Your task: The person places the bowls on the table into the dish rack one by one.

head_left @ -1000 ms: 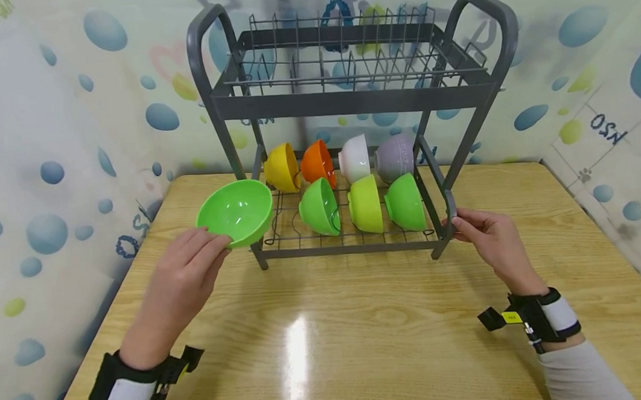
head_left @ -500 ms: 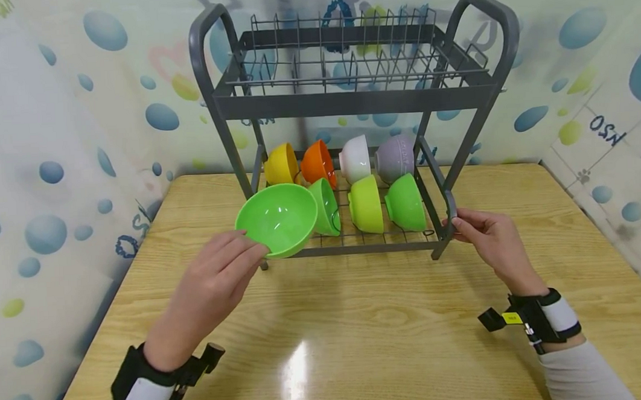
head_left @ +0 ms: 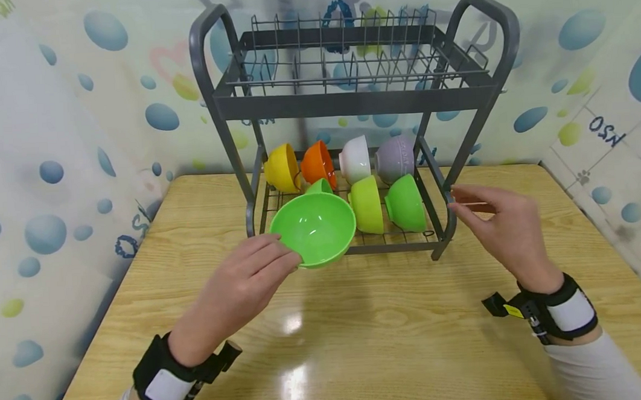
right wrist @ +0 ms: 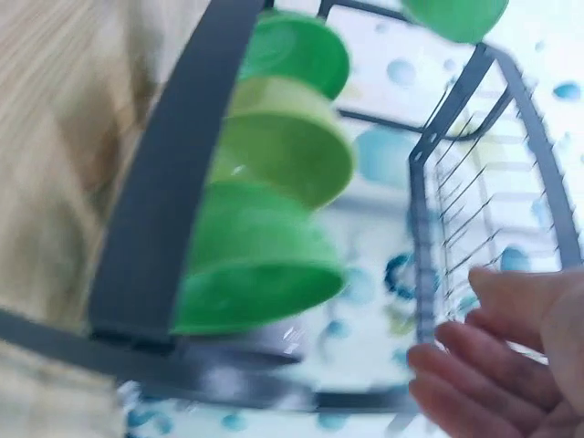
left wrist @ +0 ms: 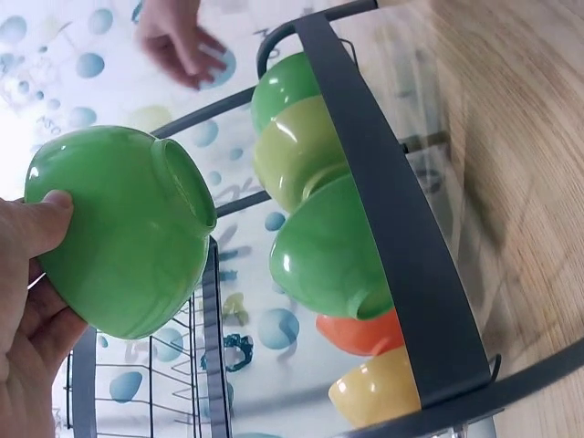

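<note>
My left hand (head_left: pixel 243 279) pinches the rim of a bright green bowl (head_left: pixel 313 230) between thumb and fingers. The bowl hangs in front of the rack's lower tier, its inside facing the head camera. In the left wrist view the thumb presses the outside of this green bowl (left wrist: pixel 128 233). Behind it, a second green bowl (head_left: pixel 320 187) is mostly hidden. A two-tier grey dish rack (head_left: pixel 353 103) stands at the back of the table. My right hand (head_left: pixel 509 232) is by its lower right side bar, fingers loosely bent; the right wrist view shows it holding nothing.
On the lower tier several bowls stand tipped on edge: yellow (head_left: pixel 281 169), orange (head_left: pixel 316 163), white (head_left: pixel 354 160), purple (head_left: pixel 396 160), yellow-green (head_left: pixel 365 205) and green (head_left: pixel 406 204). The upper tier is wire racking. A patterned wall covering (head_left: pixel 104 127) hangs behind the wooden table (head_left: pixel 414 328).
My left hand has carried the green bowl rightward and a little nearer, across the rack's front. My right hand has let go of the rack's side bar and risen slightly.
</note>
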Available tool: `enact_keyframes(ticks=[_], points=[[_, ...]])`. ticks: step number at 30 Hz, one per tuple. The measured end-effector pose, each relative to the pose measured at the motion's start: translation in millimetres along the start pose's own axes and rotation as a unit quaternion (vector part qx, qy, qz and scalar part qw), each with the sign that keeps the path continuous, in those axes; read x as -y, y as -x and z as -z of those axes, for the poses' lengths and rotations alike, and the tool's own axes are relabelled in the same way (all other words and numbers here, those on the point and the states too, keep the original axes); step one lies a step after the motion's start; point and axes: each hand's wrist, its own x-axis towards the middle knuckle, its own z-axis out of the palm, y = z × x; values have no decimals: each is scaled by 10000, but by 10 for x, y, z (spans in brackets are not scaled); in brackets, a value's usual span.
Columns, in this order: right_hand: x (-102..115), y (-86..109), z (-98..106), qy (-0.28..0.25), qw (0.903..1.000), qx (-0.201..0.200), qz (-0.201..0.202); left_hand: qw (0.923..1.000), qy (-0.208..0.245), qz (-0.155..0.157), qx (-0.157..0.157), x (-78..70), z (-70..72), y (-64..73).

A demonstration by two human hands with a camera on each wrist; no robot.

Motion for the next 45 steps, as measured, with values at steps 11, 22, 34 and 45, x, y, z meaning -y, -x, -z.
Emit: enact_keyframes(ticks=[11,22,34,45], points=[[700,-186,-166,-1267,9330,1249,3127,9994,48,-154,317,-48,-74,-45],[898,-204,-291,-1205,9060,1238,3865,9992,123,-241,283,-71,-88,-66],[914,-210,-280,-1004,8995,1214,4074,9993,290,-192,139,-64,-76,-46],[953,-269,-323,-918,9049,1410,3910,9782,443,1048,-1735,144,68,87]])
